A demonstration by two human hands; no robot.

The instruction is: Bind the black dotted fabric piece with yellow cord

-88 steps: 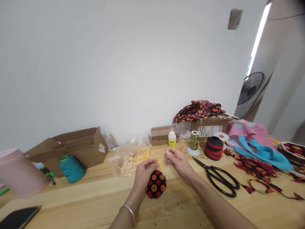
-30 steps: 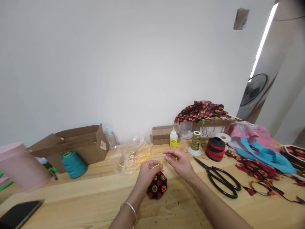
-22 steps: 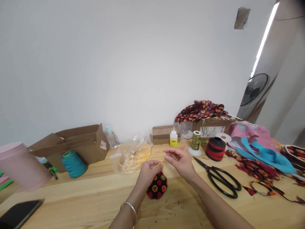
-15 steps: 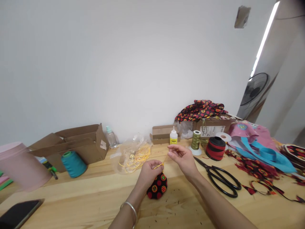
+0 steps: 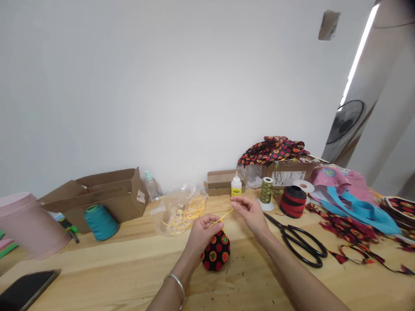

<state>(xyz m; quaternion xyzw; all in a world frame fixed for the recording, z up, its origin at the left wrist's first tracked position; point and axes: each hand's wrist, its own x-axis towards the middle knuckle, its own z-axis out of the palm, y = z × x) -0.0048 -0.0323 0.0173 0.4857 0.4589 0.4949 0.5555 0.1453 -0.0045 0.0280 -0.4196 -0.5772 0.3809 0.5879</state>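
A small round pouch-like piece of black fabric [image 5: 216, 252] with red, yellow and green flower prints hangs just below my left hand [image 5: 206, 229]. A thin yellow cord [image 5: 227, 214] runs from its top. My left hand is closed, pinching the cord near the top of the fabric piece. To the right, my right hand [image 5: 248, 211] is closed with thumb and fingertips on the cord's other end, and the cord is stretched straight between both hands. Part of the fabric piece's upper left is hidden behind my left hand.
Black scissors [image 5: 300, 242] lie right of my right arm. A glue bottle [image 5: 236, 185], a green thread spool [image 5: 266, 191] and a red-black spool [image 5: 292, 201] stand behind. Yellow cord in a plastic bag [image 5: 186, 211], a teal thread cone [image 5: 101, 222] and a phone [image 5: 27, 289] are left.
The yellow cord is now pulled straighter between my hands. The fabric piece has shifted slightly right and turned, showing more of its front.
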